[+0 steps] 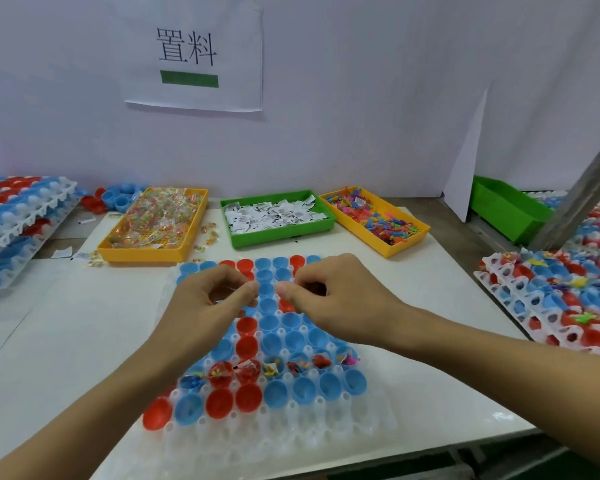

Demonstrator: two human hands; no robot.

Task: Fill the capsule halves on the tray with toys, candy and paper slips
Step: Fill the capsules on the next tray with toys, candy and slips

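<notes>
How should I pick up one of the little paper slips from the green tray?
Pinch one slip by a raised edge, coming straight down from above. The paper slips lie in a loose, overlapping heap in the shallow green tray, so corners stick up and the low walls leave the top open to your fingers.

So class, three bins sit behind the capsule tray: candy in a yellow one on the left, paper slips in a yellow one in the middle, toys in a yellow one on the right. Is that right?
Not quite. The head view shows the paper slips in a green bin, not a yellow one. The candy bin on the left and the toy bin on the right are yellow, behind the capsule tray.
</notes>
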